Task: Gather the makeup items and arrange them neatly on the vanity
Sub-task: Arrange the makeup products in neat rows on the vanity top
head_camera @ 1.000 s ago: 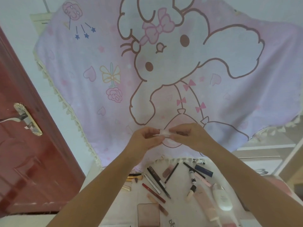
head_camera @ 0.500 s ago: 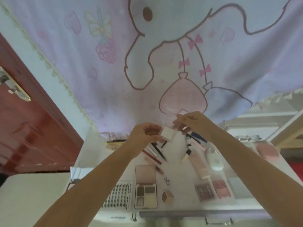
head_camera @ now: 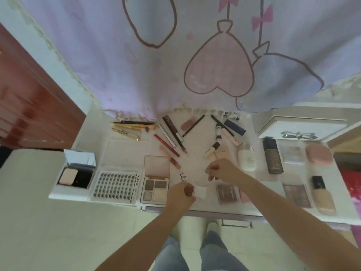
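Note:
My left hand (head_camera: 180, 194) grips a small white square compact (head_camera: 200, 192) just above the front edge of the white vanity (head_camera: 91, 133). A little further in, my right hand (head_camera: 221, 170) hovers with its fingers curled downward, apart from the compact; whether it pinches anything is unclear. Between the hands lies a white strip with dark lettering (head_camera: 183, 177). An open eyeshadow palette (head_camera: 156, 184) lies left of my left hand. A reddish blush palette (head_camera: 228, 193) lies under my right forearm.
Pencils and liners (head_camera: 170, 137) fan out at the back centre, brushes (head_camera: 132, 127) at the back left. A lash tray (head_camera: 117, 184) and mirrored powder case (head_camera: 76, 176) are at the left. Bottles (head_camera: 272, 155), a pink compact (head_camera: 318, 155) and palettes are at the right. A printed cloth (head_camera: 175, 65) hangs behind.
My view tilted down from the cloth to the vanity. Both hands came down toward the tabletop and moved apart; the white compact stayed in my left hand.

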Available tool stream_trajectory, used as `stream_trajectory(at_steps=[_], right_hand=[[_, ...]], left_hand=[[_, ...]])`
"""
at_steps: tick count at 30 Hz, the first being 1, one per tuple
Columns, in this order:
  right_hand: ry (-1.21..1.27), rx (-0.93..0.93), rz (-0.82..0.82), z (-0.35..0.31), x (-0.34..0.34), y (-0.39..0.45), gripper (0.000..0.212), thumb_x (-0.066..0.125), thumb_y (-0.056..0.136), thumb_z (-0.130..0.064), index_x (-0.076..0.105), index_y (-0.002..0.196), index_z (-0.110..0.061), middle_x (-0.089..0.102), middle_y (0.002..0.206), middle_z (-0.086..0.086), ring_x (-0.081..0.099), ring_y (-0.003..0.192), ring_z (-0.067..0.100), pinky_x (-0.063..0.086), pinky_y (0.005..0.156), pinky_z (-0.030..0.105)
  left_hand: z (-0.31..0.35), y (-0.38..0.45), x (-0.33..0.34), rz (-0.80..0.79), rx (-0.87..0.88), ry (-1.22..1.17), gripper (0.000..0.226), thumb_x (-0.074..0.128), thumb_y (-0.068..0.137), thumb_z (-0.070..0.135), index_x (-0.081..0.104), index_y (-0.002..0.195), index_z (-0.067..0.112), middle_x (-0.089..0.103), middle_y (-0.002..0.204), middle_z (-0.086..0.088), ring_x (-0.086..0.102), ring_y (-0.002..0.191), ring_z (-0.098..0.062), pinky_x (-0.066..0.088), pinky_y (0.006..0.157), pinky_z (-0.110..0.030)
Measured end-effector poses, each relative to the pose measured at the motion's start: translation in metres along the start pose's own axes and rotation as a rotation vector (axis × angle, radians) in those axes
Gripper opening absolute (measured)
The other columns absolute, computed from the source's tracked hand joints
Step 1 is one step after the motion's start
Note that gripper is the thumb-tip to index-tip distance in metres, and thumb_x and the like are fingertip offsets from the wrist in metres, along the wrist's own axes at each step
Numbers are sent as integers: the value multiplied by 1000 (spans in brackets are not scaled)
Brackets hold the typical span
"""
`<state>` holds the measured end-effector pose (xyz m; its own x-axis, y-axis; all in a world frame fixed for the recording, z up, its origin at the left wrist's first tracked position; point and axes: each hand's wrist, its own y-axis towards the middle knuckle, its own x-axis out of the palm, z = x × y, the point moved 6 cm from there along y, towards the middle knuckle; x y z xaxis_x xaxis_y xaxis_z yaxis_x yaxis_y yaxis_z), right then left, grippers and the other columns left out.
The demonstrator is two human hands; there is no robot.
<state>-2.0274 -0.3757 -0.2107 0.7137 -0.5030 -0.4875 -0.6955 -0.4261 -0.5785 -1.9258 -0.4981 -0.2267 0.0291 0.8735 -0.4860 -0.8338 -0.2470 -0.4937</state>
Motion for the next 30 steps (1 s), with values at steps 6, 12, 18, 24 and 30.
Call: stream_trajectory(at_steps=[6, 12, 18, 24, 30], right_hand=[[-359, -187, -70, 12, 16, 14, 25, 53, 89, -20, 71, 93, -4, 70, 96, 7, 54, 72, 11, 28, 70, 14], [-568, -326, -51, 13, 24, 22, 29, 47, 92, -22, 71, 95, -6, 60, 86, 7, 45, 92, 23, 28, 80, 23], [-608, -362, 53, 17, 26, 17, 31, 43, 93, -21, 68, 93, -3, 49, 83, 10, 43, 101, 25, 31, 72, 28], [-658, -391, 124, 11, 22, 14, 32, 40, 94, -25, 65, 94, -5, 59, 95, 14, 47, 103, 26, 37, 77, 30], [-848, -550, -86, 38, 22, -14, 49, 51, 86, -35, 41, 128, -12, 48, 119, 8, 38, 112, 23, 36, 88, 28]], left_hand=[[-18, -18, 33, 161, -145, 15, 23, 60, 79, 0, 63, 102, 2, 60, 104, -9, 60, 98, -20, 40, 78, -12], [-26, -26, 50, 291, -191, -7, 21, 50, 83, -3, 63, 100, 1, 67, 101, -10, 60, 94, -19, 31, 68, -5], [-24, -34, 57, 385, -145, 13, 24, 55, 85, 4, 59, 108, 2, 64, 107, -10, 58, 96, -20, 40, 79, -16], [-23, -36, 58, 398, -106, 160, 29, 51, 88, 10, 55, 117, 7, 59, 116, -8, 53, 106, -21, 40, 91, -23], [-26, -42, 60, 421, -109, 172, 34, 48, 91, 16, 51, 123, 9, 53, 127, -5, 47, 117, -18, 30, 95, -15]])
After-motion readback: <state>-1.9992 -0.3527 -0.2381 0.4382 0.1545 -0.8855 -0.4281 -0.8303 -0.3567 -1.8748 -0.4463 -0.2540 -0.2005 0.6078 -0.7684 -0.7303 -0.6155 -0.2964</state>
